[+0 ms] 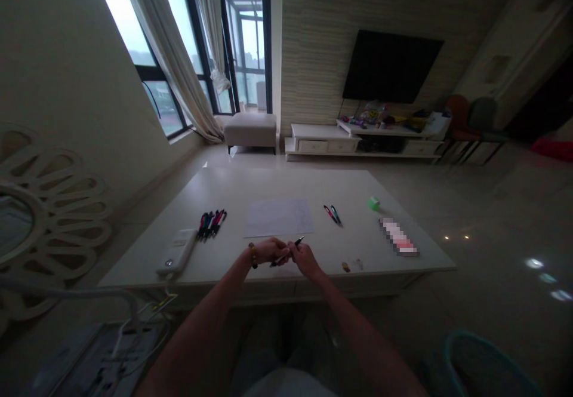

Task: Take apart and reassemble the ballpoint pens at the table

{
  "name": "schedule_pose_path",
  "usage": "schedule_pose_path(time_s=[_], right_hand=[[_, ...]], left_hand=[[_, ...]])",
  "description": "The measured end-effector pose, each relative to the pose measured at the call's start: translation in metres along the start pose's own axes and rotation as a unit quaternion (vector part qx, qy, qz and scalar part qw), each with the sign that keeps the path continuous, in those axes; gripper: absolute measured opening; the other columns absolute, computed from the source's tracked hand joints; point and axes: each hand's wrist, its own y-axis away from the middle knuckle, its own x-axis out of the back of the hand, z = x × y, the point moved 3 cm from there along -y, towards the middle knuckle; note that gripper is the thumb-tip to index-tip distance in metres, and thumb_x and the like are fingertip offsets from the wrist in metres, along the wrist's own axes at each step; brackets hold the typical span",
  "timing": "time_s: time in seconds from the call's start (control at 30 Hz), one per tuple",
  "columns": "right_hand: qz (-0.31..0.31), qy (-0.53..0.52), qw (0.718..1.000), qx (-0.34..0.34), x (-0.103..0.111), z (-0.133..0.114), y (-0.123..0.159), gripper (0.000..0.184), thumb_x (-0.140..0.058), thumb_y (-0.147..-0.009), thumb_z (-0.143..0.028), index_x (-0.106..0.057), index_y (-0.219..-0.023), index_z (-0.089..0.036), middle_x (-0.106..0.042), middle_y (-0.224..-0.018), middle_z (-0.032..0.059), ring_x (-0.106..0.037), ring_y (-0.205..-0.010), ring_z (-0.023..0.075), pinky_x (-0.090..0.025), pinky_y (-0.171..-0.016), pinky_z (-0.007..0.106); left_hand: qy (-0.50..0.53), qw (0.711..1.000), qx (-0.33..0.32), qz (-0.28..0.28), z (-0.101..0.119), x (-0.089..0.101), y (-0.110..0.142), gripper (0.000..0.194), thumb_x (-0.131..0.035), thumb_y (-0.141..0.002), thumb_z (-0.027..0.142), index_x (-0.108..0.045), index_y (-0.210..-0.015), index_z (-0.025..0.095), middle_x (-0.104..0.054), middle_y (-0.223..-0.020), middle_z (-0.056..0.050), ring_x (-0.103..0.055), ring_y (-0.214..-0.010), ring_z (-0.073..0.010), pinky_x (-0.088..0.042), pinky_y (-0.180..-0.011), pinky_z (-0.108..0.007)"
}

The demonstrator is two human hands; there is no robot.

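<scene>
A person seated at a white table (286, 188) grips a black pen (286, 252) with both hands above its near edge, the left hand (268, 250) and right hand (306, 259) meeting around the barrel. The fingers of both hands are closed on the pen, whose ends show on either side of the grip, one low beside the left hand and the other rising past the right. A beaded bracelet (253, 255) circles the left wrist. Ahead of the hands lies a sheet of paper (278, 218). A bunch of pens (211, 224) lies to its left, beside a white handset-like device (176, 252) at the table's edge, and two more pens (332, 215) lie to its right. Farther right are a small green object (373, 203) and an item (398, 237) too blurred to identify, while two small objects (345, 267) sit near the right hand. Beyond the table stand a beige ottoman (250, 131) by curtained windows (244, 45) and a white cabinet (358, 140) beneath a wall-mounted television (391, 65).
</scene>
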Motion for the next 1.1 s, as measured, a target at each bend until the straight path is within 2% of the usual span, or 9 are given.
schedule_pose_path(time_s=[0.1, 0.2, 0.33, 0.47, 0.6, 0.73, 0.87, 1.0, 1.1], right_hand=[[0.063, -0.006, 0.998, -0.004, 0.005, -0.003, 0.0, 0.054, -0.041, -0.077, -0.059, -0.045, -0.045, -0.016, -0.04, -0.04, -0.003, -0.036, -0.04, 0.0075, -0.028, -0.043, 0.02], [0.111, -0.041, 0.993, -0.026, 0.004, -0.005, 0.0, 0.056, -0.041, -0.074, -0.064, -0.04, -0.042, -0.018, -0.036, -0.038, -0.0039, -0.034, -0.037, 0.0076, -0.028, -0.041, 0.021], [0.133, -0.079, 0.987, -0.044, 0.0, -0.01, -0.002, 0.057, -0.042, -0.07, -0.068, -0.039, -0.041, -0.019, -0.036, -0.036, -0.0036, -0.032, -0.035, 0.0081, -0.027, -0.039, 0.022], [0.14, -0.082, 0.985, -0.055, -0.001, -0.019, -0.003, 0.055, -0.044, -0.072, -0.063, -0.04, -0.04, -0.019, -0.038, -0.035, -0.0024, -0.034, -0.035, 0.0087, -0.028, -0.039, 0.023], [0.146, -0.077, 0.985, -0.044, -0.002, -0.026, -0.006, 0.049, -0.043, -0.074, -0.055, -0.043, -0.042, -0.018, -0.041, -0.038, -0.0015, -0.036, -0.038, 0.0092, -0.028, -0.04, 0.022], [0.098, -0.037, 0.994, -0.034, -0.006, -0.023, -0.008, 0.044, -0.041, -0.074, -0.048, -0.041, -0.041, -0.018, -0.038, -0.037, -0.0028, -0.036, -0.039, 0.0092, -0.026, -0.041, 0.022], [0.05, -0.008, 0.997, -0.05, -0.006, -0.014, -0.008, 0.044, -0.037, -0.076, -0.045, -0.043, -0.043, -0.018, -0.039, -0.038, -0.0022, -0.037, -0.039, 0.009, -0.027, -0.042, 0.021], [0.026, -0.014, 0.999, -0.027, 0.003, -0.006, -0.013, 0.044, -0.039, -0.077, -0.046, -0.047, -0.046, -0.016, -0.044, -0.042, -0.002, -0.038, -0.04, 0.0078, -0.028, -0.042, 0.02], [-0.013, -0.059, 0.997, -0.05, 0.011, 0.007, -0.018, 0.044, -0.045, -0.075, -0.05, -0.048, -0.049, -0.016, -0.04, -0.038, -0.0047, -0.034, -0.035, 0.0066, -0.026, -0.039, 0.02]], left_hand=[[-0.106, 0.985, -0.02, 0.138, 0.005, -0.002, 0.0, 0.035, -0.045, -0.08, 0.041, -0.061, -0.07, 0.012, -0.062, -0.065, -0.004, -0.054, -0.059, -0.0106, -0.041, -0.058, -0.022], [-0.284, 0.915, -0.031, 0.285, 0.012, -0.013, 0.003, 0.021, -0.045, -0.082, 0.025, -0.062, -0.074, 0.015, -0.063, -0.074, -0.005, -0.056, -0.068, -0.0121, -0.041, -0.066, -0.024], [-0.425, 0.84, -0.082, 0.328, 0.017, -0.029, 0.009, 0.025, -0.037, -0.084, 0.011, -0.059, -0.091, 0.017, -0.062, -0.088, -0.006, -0.056, -0.083, -0.0148, -0.042, -0.076, -0.027], [-0.481, 0.806, -0.096, 0.332, 0.023, -0.033, 0.016, 0.028, -0.037, -0.082, 0.006, -0.056, -0.098, 0.017, -0.061, -0.091, -0.007, -0.054, -0.087, -0.0168, -0.042, -0.082, -0.031], [-0.451, 0.838, -0.011, 0.307, 0.031, -0.031, 0.016, 0.032, -0.038, -0.077, 0.003, -0.056, -0.099, 0.017, -0.062, -0.092, -0.006, -0.056, -0.087, -0.0154, -0.042, -0.081, -0.028], [-0.376, 0.879, 0.072, 0.285, 0.035, -0.024, 0.011, 0.023, -0.039, -0.077, 0.009, -0.061, -0.078, 0.016, -0.065, -0.08, -0.007, -0.059, -0.079, -0.0158, -0.042, -0.074, -0.028], [-0.202, 0.952, 0.103, 0.208, 0.026, -0.012, 0.004, 0.03, -0.037, -0.081, 0.021, -0.057, -0.06, 0.013, -0.059, -0.057, -0.004, -0.055, -0.056, -0.0119, -0.042, -0.057, -0.024], [-0.088, 0.99, 0.036, 0.106, 0.011, -0.002, -0.004, 0.039, -0.035, -0.084, 0.036, -0.057, -0.064, 0.012, -0.055, -0.053, -0.001, -0.048, -0.047, -0.0083, -0.039, -0.05, -0.021], [-0.133, 0.981, -0.022, 0.143, -0.002, 0.002, -0.01, 0.028, -0.04, -0.083, 0.031, -0.059, -0.072, 0.013, -0.06, -0.063, -0.002, -0.053, -0.059, -0.0098, -0.04, -0.058, -0.021]])
